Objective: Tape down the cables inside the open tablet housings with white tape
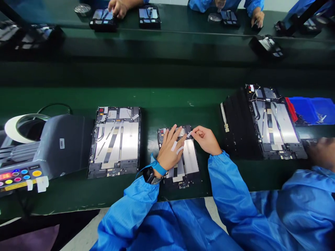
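My left hand (170, 150) lies with fingers stretched out across an opened tablet (190, 158) whose silver inner plate and dark cables show. Two short white strips of tape (180, 150) cling to the back of its fingers. A blue wrist strap (157, 164) and a dark watch circle the left wrist. At the tablet's upper right corner, my right hand (205, 138) pinches a small white tape strip (190, 134), close to my left fingertips. Part of the tablet is hidden under my left hand.
A stack of opened tablets (117, 143) stands left, beside a grey tape dispenser (65, 146). Right are another tablet stack (278, 125), black panels (235, 125) and a blue bin (300, 108). A co-worker's blurred hand (323, 153) is at far right; others work across the bench.
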### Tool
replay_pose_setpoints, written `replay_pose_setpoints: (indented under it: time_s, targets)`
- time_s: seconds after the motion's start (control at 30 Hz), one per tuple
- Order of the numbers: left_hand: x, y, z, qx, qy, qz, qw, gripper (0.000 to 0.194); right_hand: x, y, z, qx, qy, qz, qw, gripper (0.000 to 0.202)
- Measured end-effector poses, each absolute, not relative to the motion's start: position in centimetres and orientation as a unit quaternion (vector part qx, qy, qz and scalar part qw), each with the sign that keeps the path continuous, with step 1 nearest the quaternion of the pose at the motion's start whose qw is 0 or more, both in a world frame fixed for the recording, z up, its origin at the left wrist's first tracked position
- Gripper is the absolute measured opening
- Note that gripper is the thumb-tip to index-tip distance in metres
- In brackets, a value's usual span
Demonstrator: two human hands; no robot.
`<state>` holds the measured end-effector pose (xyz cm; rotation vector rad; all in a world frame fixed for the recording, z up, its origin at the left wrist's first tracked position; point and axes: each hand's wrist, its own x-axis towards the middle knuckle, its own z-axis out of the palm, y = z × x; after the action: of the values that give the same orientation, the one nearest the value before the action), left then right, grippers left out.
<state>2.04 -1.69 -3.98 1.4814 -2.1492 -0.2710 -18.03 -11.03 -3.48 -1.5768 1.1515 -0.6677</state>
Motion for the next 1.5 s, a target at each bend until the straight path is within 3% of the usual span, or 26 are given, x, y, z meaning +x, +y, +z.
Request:
replay_pose_setpoints:
  time_s: [0.57, 1.03, 1.5]
  targets:
    - [2.0, -1.6, -3.8, 0.54, -0.794, -0.104, 0.261, 0.056, -17.2, -10.9, -2.2, -0.715, 0.514, -0.216, 0.422, 0.021]
    - [2.0, -1.6, -3.8, 0.531, -0.792, -0.106, 0.284, 0.062, -17.0, -10.2, -2.1, -0.71, 0.536, -0.218, 0.401, 0.023]
    - [1.7, -1.7, -4.2, 0.536, -0.793, -0.092, 0.274, 0.053, -16.9, -10.6, -1.9, -0.717, 0.555, -0.179, 0.383, 0.02]
